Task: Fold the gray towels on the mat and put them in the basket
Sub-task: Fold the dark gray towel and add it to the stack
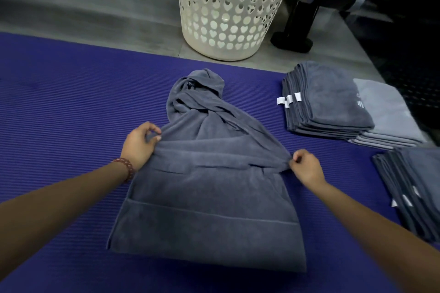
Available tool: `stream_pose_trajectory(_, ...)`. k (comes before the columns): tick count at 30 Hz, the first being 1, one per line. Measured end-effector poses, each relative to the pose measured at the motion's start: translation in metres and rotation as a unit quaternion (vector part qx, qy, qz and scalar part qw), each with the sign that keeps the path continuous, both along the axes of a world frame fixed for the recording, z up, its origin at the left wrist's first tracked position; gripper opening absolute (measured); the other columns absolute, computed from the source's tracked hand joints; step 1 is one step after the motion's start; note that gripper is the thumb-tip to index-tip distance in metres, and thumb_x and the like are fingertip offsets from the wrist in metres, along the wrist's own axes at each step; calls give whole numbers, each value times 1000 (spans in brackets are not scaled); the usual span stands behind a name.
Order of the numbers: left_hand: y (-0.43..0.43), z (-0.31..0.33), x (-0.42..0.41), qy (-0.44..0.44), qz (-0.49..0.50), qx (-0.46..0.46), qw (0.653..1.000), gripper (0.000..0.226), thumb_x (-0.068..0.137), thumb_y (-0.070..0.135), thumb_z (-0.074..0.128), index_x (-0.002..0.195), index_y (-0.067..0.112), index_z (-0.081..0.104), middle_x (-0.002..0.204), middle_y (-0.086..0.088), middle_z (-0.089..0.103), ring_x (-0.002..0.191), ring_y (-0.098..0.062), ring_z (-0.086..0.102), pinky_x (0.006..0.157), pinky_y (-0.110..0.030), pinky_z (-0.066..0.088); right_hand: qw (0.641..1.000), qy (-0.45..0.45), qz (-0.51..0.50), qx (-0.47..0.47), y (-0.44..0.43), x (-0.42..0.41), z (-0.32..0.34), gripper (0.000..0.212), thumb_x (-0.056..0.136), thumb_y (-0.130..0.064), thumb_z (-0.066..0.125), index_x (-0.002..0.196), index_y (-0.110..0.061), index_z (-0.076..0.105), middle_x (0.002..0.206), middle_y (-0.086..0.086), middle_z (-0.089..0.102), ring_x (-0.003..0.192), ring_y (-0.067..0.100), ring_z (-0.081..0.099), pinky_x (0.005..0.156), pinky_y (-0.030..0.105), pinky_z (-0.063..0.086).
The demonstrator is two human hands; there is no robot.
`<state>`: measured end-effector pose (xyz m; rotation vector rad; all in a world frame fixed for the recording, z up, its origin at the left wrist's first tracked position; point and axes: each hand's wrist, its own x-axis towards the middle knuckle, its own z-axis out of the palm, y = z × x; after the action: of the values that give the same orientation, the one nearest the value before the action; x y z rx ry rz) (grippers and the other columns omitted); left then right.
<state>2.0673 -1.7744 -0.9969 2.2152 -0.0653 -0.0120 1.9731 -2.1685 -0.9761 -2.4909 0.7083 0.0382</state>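
Note:
A dark gray towel lies on the purple mat, its near part flat and its far end bunched and twisted toward the basket. My left hand pinches the towel's left edge between thumb and fingers. My right hand pinches the gathered right edge. The white basket with heart-shaped holes stands on the gray floor just beyond the mat's far edge.
A stack of folded gray towels lies on the mat at the right, with a lighter gray stack behind it. Another pile of dark towels sits at the right edge. Black equipment stands to the right of the basket.

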Motion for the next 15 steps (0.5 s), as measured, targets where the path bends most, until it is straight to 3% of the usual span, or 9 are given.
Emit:
stream_pose_trajectory(2,-1,-9,6,49,24,34,998,12,84,8,66,91,12,58,80,-9,57,81,-32,55,75,-37,46,999,20,2,-40,9,6,-1,11,80,-6,60,83,-12,52,94,11,55,99,34,51,79,36,41)
stream_pose_trajectory(5,-11,-9,26,45,34,21,998,31,84,12,67,113,5,57,110,-17,55,102,-30,54,93,-40,45,996,-50,54,-56,37,38,10,40,80,-13,66,117,-8,53,124,15,45,117,34,41,95,36,35)
stream_pose_trajectory(7,-21,0,43,34,25,16,999,50,86,12,65,132,6,46,129,-16,47,110,-28,51,98,-39,43,985,-88,151,-2,60,71,20,49,84,-18,66,129,-10,47,132,11,42,117,29,46,95,32,36)
stream_pose_trajectory(9,-32,8,63,50,34,-8,998,62,87,16,65,142,8,35,135,-14,46,108,-29,54,94,-39,45,971,-74,226,39,85,108,27,61,87,-24,65,140,-15,36,140,7,37,102,22,53,89,30,41)
stream_pose_trajectory(11,-41,9,81,96,39,-58,993,64,87,16,66,142,6,34,126,-15,56,107,-31,58,91,-39,47,962,-47,250,97,110,144,29,78,84,-29,70,147,-20,25,148,5,32,99,16,51,92,36,44)
stream_pose_trajectory(13,-49,6,95,126,33,-52,990,49,87,13,65,130,3,46,99,-14,64,97,-30,60,86,-38,48,958,-6,227,175,127,170,23,88,78,-29,75,147,-20,21,147,5,37,115,19,49,102,40,42)
stream_pose_trajectory(15,-56,5,103,133,36,-71,988,16,90,12,61,102,2,60,80,-10,60,84,-28,59,78,-35,49,963,28,199,177,134,183,13,64,81,-24,73,136,-12,41,124,4,57,112,20,55,95,34,45)
